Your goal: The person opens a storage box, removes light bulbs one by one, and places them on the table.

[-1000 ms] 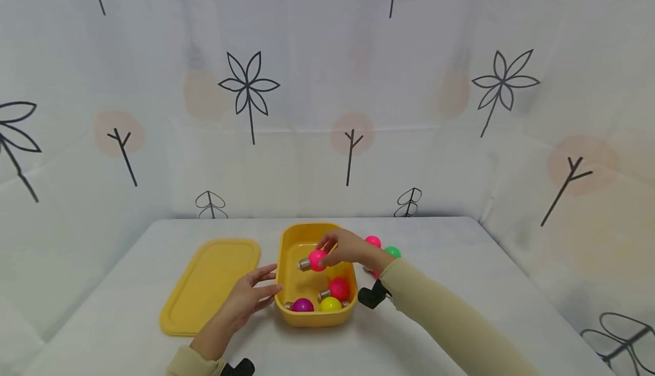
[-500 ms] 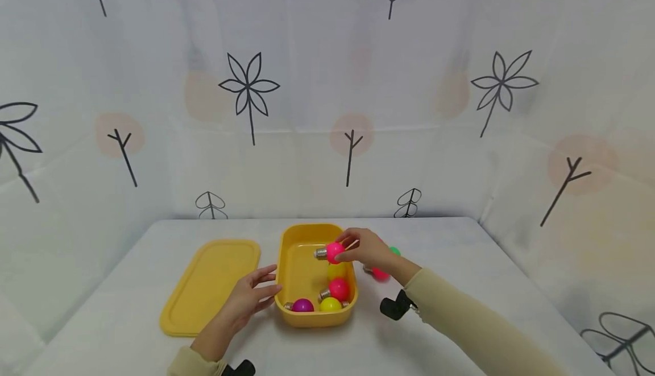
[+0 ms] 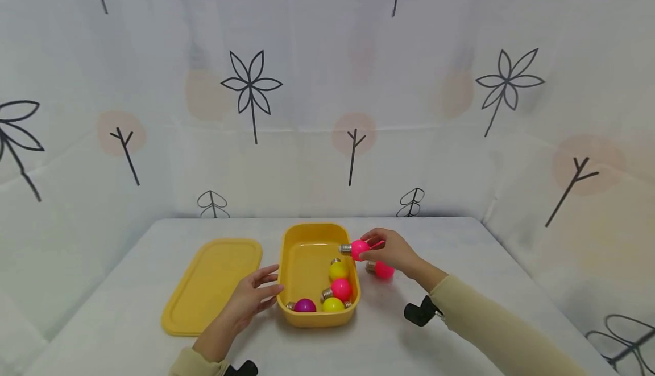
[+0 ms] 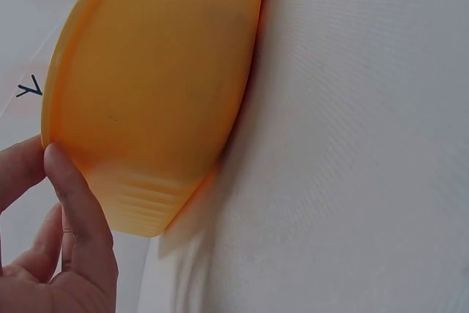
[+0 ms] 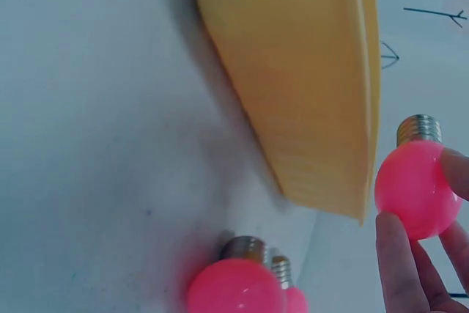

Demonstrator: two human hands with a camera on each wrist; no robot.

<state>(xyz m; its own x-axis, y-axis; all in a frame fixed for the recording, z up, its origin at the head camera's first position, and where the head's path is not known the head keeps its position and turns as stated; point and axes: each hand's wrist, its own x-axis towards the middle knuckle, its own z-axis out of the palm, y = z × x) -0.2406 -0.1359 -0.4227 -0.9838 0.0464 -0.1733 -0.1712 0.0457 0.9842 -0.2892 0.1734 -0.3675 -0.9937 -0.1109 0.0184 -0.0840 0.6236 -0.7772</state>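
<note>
In the head view my right hand (image 3: pixel 391 251) pinches a pink light bulb (image 3: pixel 360 250) at the right rim of a yellow plastic box (image 3: pixel 307 251). Its metal screw base points left. The right wrist view shows thumb and fingers around this bulb (image 5: pixel 418 188), apart from the box wall (image 5: pixel 293 71). My left hand (image 3: pixel 248 299) touches the box's left side with its fingertips, seen at the rim in the left wrist view. Inside the box lie a purple bulb (image 3: pixel 305 305), a pink bulb (image 3: pixel 341 289) and two yellow bulbs, one upper (image 3: pixel 339 270) and one lower (image 3: pixel 333 305).
A yellow lid (image 3: pixel 212 285) lies flat on the white table (image 3: pixel 460 285), left of the box. Right of the box rests a pink bulb (image 3: pixel 384 270), and the right wrist view shows another pink bulb (image 5: pixel 297 300) behind it. A patterned cloth (image 3: pixel 307 165) hangs behind.
My right hand has moved right, carrying the pink bulb from over the middle of the box to its right rim. The upper yellow bulb has come into sight. My left hand has stayed put.
</note>
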